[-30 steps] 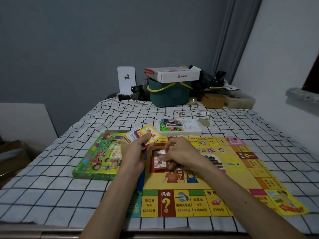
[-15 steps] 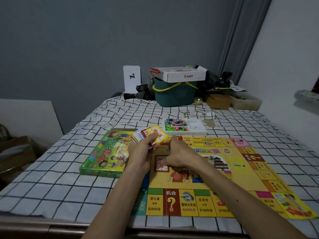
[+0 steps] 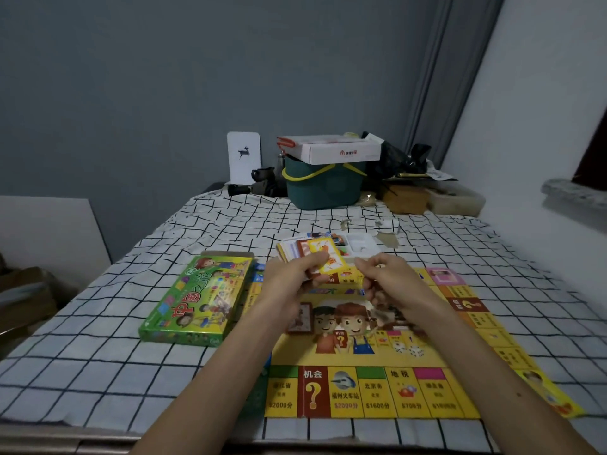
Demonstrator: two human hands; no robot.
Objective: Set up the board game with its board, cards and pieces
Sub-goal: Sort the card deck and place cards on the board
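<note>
The yellow game board (image 3: 377, 394) lies flat on the checked sheet in front of me. My left hand (image 3: 289, 280) grips a fanned stack of cards (image 3: 323, 256) above the board's far edge, a yellow card on top. My right hand (image 3: 394, 280) hovers just right of the stack with loosely curled fingers and nothing visible in it; its thumb is close to the yellow card. A red-framed card (image 3: 300, 318) lies on the board's middle left, partly hidden by my left wrist. The white piece tray (image 3: 361, 243) sits behind the cards.
The green game box (image 3: 200, 297) lies left of the board. At the far end stand a green bucket (image 3: 323, 187) with a white carton (image 3: 341, 152) on top, a white deer card (image 3: 243, 157) and dark clutter. A white wall runs along the right.
My right hand left the red-framed card on the board and rose to the stack in my left hand. My left hand lifted the cards slightly toward the middle.
</note>
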